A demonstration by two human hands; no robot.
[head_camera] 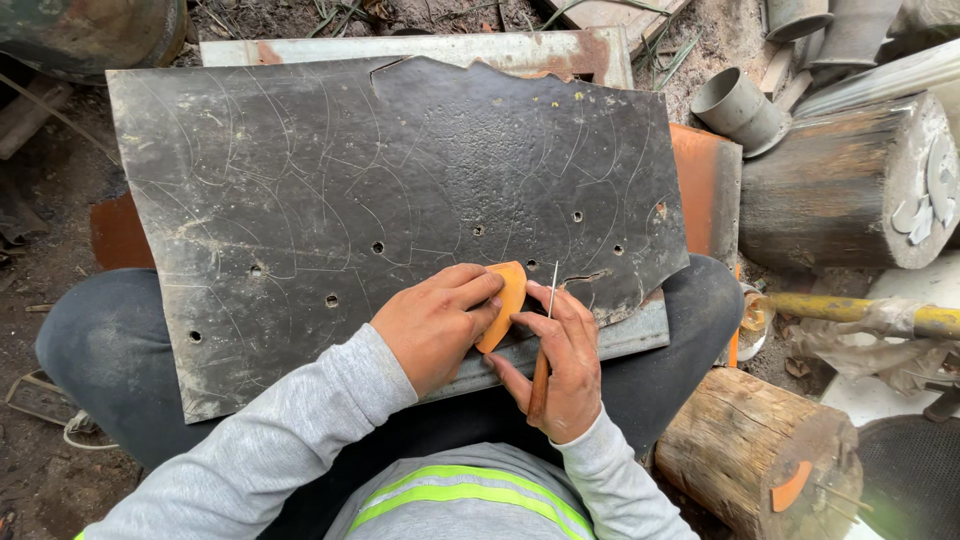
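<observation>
Orange template (507, 300) lies flat on a dark scratched sheet (300, 200), pinned under the left hand (435, 322) fingertips. Just beside its right edge, the right hand (565, 365) grips a thin metal scriber (547, 335) upright.

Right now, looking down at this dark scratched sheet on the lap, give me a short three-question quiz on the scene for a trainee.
1. True or false: the left hand presses the orange teardrop-shaped template flat on the dark scratched metal sheet.
2. What does the right hand hold? A) hammer B) thin metal scriber with wooden handle C) brush
3. Where does the sheet rest?

Key: 1 true. 2 B. 3 On the person's lap, over a lighter metal strip.
</observation>
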